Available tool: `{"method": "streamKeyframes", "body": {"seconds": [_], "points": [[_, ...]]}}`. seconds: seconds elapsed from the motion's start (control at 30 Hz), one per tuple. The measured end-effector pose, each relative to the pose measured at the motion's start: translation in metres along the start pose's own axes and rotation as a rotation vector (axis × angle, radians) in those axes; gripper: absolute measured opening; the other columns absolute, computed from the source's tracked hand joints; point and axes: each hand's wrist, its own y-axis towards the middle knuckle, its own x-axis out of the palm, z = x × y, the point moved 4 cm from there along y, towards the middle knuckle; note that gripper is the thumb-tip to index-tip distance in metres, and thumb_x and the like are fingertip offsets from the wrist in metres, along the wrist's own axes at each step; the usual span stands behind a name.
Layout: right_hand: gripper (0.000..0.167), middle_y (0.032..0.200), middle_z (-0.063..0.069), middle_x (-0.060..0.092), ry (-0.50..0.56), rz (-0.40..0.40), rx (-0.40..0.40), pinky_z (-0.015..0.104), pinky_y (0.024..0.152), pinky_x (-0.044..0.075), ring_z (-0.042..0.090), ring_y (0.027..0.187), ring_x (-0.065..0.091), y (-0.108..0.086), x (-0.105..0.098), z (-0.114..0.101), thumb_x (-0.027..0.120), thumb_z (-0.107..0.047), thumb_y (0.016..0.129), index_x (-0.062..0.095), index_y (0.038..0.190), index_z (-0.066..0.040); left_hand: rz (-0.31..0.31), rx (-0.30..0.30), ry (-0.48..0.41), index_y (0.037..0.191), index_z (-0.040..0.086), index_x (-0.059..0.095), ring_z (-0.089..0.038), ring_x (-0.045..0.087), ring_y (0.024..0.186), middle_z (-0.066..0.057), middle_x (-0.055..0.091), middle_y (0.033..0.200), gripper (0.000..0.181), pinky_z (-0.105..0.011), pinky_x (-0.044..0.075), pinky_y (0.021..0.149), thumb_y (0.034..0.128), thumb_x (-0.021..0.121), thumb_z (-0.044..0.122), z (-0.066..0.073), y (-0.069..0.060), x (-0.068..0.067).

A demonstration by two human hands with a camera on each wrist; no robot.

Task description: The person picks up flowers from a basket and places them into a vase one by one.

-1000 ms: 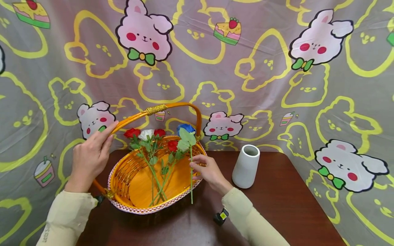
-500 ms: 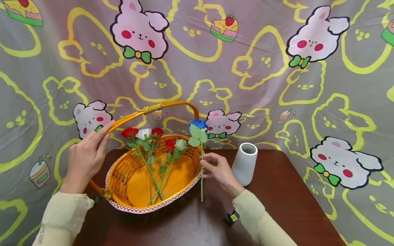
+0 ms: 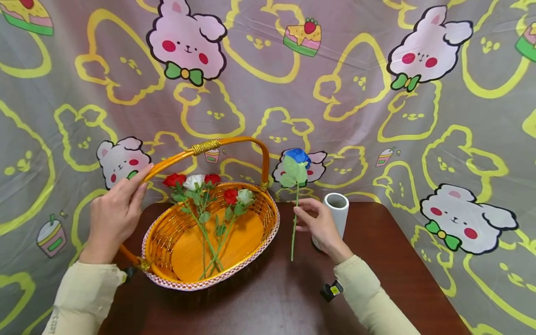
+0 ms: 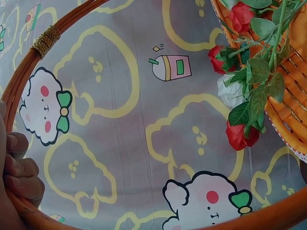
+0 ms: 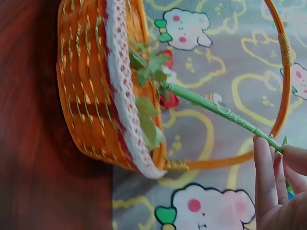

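My left hand (image 3: 115, 214) grips the arched handle (image 3: 176, 158) of an orange woven basket (image 3: 159, 246) on its left side; in the left wrist view its fingers (image 4: 24, 177) curl round the handle. With my right hand (image 3: 322, 225) I pinch the green stem of a blue rose (image 3: 298, 157), held upright between the basket and a white vase (image 3: 337, 202). The hand partly hides the vase. Inside the basket lean red roses (image 3: 175, 180), a white rose (image 3: 194, 182) and a pale green-white rose (image 3: 244, 196), stems crossing on its floor.
The basket and vase stand on a dark brown table (image 3: 268, 307). A grey curtain (image 3: 360, 116) with cartoon rabbits hangs right behind the table and along its sides. The basket's handle arches high over its opening.
My right hand has moved right with the blue rose, out from over the basket's right rim towards the vase. The left hand keeps its grip on the handle.
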Motion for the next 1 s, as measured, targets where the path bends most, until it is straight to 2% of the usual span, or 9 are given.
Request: {"method": "streamKeyframes", "body": {"seconds": [0.17,0.47,0.73,1.0], "points": [[0.028,0.096,0.000,0.067,-0.036,0.044,-0.035,0.034,0.067,0.063,0.013,0.074,0.068,0.004,-0.017,-0.008,0.068,-0.010,0.101,0.065,0.125,0.004,-0.010,-0.017,0.004,0.148,0.028,0.059,-0.010,0.025,0.051,-0.007,0.048,0.068,0.041,-0.031,0.025,0.046,0.1079,0.054,0.033,0.000,-0.001,0.000],[0.033,0.100,-0.003,0.068,-0.046,0.149,-0.090,0.034,0.070,0.063,0.011,0.079,0.068,0.012,-0.051,-0.018,0.070,-0.018,0.100,0.065,0.126,0.002,-0.026,-0.032,0.008,0.149,0.030,0.057,-0.013,0.029,0.050,-0.008,0.052,0.070,0.041,-0.030,0.025,0.046,0.1081,0.053,0.033,0.001,-0.001,0.001],[0.030,0.103,0.000,0.068,-0.038,0.252,-0.147,0.032,0.069,0.063,0.012,0.079,0.070,0.025,-0.077,-0.027,0.070,-0.016,0.099,0.066,0.125,-0.002,-0.016,-0.025,0.007,0.149,0.029,0.058,-0.013,0.029,0.050,-0.009,0.054,0.072,0.047,-0.030,0.025,0.045,0.1030,0.062,0.021,0.001,0.000,0.001],[0.015,0.093,-0.002,0.067,0.096,0.336,-0.221,0.027,0.062,0.061,0.010,0.070,0.070,0.044,-0.104,-0.038,0.071,-0.004,0.097,0.069,0.112,-0.005,-0.006,-0.010,0.006,0.148,0.027,0.059,-0.012,0.028,0.051,-0.008,0.052,0.070,0.041,-0.031,0.025,0.046,0.1077,0.054,0.031,0.001,-0.001,0.000]]}}
